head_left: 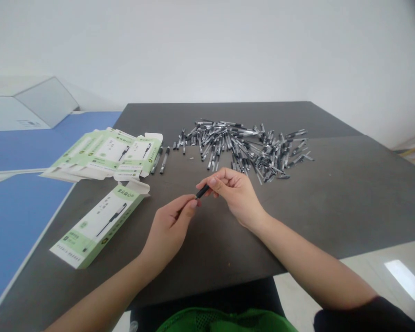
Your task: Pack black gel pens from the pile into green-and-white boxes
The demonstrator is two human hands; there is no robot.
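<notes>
On my feed the right hand [235,198] pinches a short black pen barrel [202,191] above the dark table [332,193], its tip meeting the left hand's [168,230] closed fingers, beside a heap of loose pens [242,150] and a green-and-white pen box [98,226].

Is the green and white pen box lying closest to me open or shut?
Open: the pen box is folded into shape, but its far end flap stands raised instead of tucked in.
</notes>
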